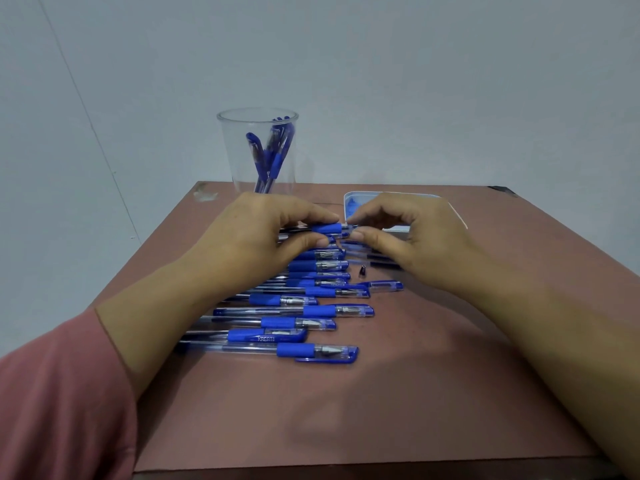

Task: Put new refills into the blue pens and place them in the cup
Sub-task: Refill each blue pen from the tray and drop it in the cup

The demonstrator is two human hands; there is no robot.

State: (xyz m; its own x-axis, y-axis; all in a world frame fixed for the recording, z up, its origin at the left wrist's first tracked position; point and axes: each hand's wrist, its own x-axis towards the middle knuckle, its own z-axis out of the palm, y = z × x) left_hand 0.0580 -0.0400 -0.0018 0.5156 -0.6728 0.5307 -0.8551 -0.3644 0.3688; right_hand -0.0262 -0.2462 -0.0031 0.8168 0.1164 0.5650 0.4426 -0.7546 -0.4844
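Observation:
My left hand (pixel 263 230) pinches a blue pen (pixel 327 228) by its blue grip, held level above the table. My right hand (pixel 408 233) pinches the pen's tip end between thumb and forefinger; what exactly it holds there is hidden by the fingers. Below lies a row of several capped blue pens (pixel 311 310), side by side. A small dark metal tip cone (pixel 363 270) stands on the table beside a loose clear pen cap (pixel 384 285). A clear plastic cup (pixel 258 150) with several blue pens stands at the back left.
A white tray (pixel 360 197) with blue bits sits at the back, partly behind my right hand. Thin refills (pixel 375 261) lie under my right hand. The brown table (pixel 398 393) ends near the bottom of the view; a grey wall stands behind.

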